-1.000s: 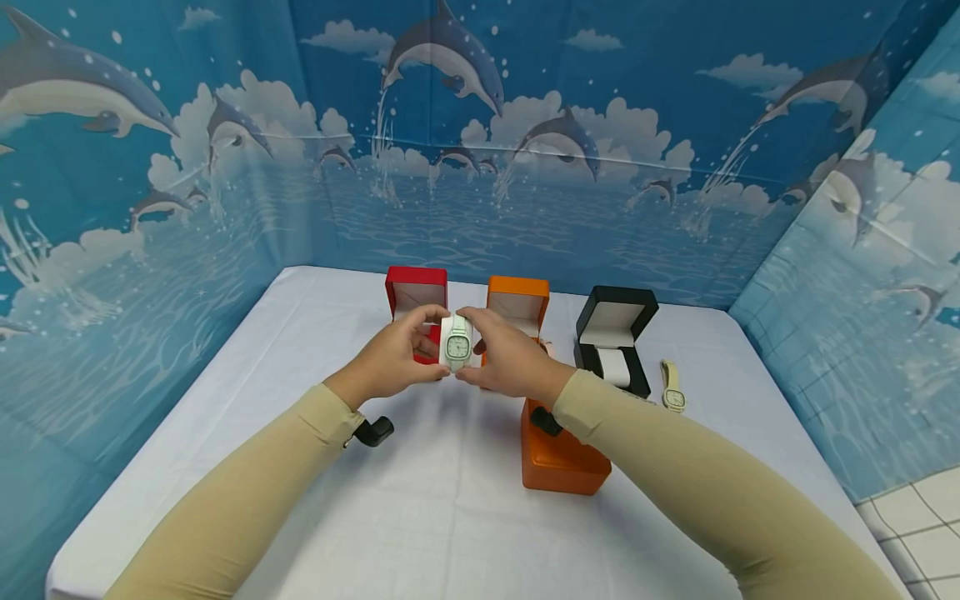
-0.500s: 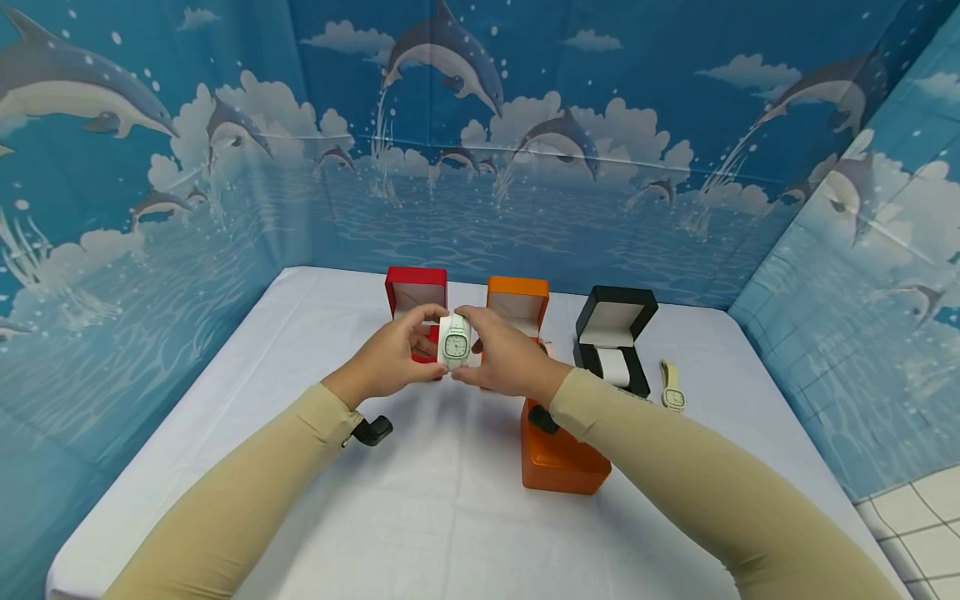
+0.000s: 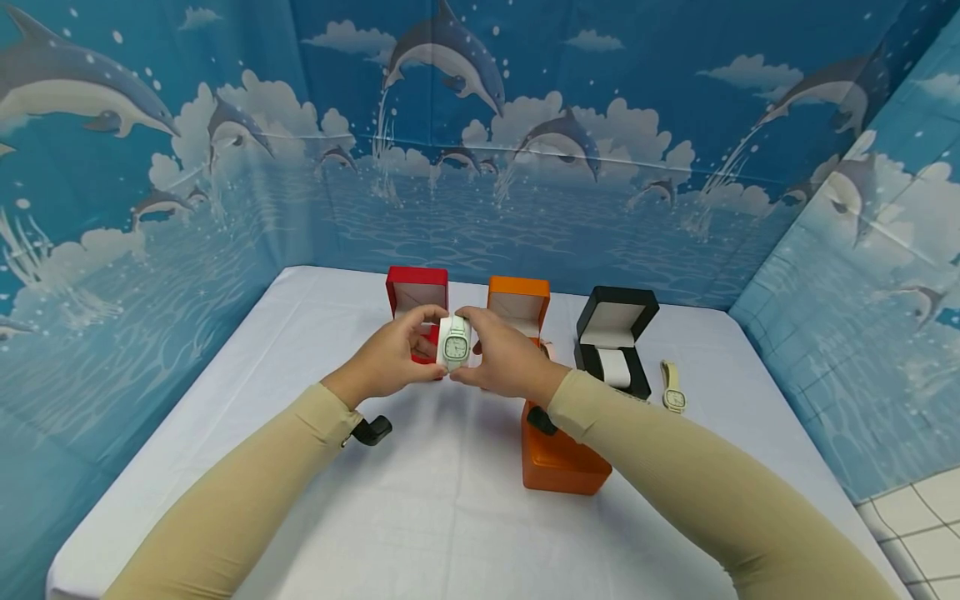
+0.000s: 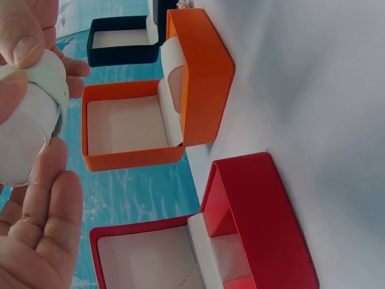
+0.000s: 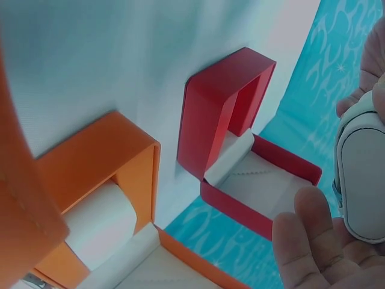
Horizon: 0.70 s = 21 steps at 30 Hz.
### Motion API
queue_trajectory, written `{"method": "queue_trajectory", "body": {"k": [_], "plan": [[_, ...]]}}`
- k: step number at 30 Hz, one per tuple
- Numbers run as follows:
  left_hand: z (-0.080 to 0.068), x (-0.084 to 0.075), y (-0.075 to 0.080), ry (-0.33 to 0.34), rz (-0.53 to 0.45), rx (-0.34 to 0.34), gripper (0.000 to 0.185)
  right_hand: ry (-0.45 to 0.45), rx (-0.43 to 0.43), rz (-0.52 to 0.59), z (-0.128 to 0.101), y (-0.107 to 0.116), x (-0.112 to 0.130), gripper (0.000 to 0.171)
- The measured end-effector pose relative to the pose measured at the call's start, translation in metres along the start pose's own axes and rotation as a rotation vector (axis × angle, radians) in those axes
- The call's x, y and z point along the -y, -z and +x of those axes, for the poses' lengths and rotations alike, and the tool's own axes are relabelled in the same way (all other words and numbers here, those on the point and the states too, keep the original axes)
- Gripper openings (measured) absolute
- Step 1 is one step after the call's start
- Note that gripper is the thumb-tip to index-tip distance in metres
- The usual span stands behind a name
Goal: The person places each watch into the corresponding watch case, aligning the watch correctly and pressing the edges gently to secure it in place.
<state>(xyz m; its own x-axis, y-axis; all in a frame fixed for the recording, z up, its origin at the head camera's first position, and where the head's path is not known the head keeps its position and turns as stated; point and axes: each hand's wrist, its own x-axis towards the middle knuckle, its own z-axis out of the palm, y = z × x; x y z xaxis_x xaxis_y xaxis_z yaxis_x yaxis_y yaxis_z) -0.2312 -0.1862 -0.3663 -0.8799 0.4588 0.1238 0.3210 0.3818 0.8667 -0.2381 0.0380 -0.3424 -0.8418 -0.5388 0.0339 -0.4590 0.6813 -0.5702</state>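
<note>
A pale watch (image 3: 455,347) with a squarish dial is wrapped around a white cushion (image 5: 367,186), held up with the dial facing the head camera. My left hand (image 3: 392,354) pinches its left side, thumb low and index finger high. From the other side my right hand (image 3: 512,353) grips it the same way. The cushion's flat oval end fills the edge of the right wrist view. Just behind the hands stands an open red box (image 3: 417,277), its lower half without a cushion (image 4: 231,253). Part of that box is hidden by the left hand.
An open orange box (image 3: 519,287) with a white cushion (image 5: 105,226) stands behind the right hand. Right of it is an open black box (image 3: 617,308) with a white cushion. A yellowish watch (image 3: 672,390) lies beside that. A closed orange box (image 3: 566,471) sits under the right forearm.
Both hands and the watch on its cushion have drifted very slightly left. The grips look the same, and the boxes have stayed in place.
</note>
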Motion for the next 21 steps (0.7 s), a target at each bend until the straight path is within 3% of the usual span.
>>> {"method": "queue_trajectory", "body": {"k": [21], "plan": [[-0.0028, 0.0038, 0.0038, 0.005, 0.025, -0.015, 0.074, 0.037, -0.024, 0.002, 0.0026, -0.0043, 0.0034, 0.09]]}}
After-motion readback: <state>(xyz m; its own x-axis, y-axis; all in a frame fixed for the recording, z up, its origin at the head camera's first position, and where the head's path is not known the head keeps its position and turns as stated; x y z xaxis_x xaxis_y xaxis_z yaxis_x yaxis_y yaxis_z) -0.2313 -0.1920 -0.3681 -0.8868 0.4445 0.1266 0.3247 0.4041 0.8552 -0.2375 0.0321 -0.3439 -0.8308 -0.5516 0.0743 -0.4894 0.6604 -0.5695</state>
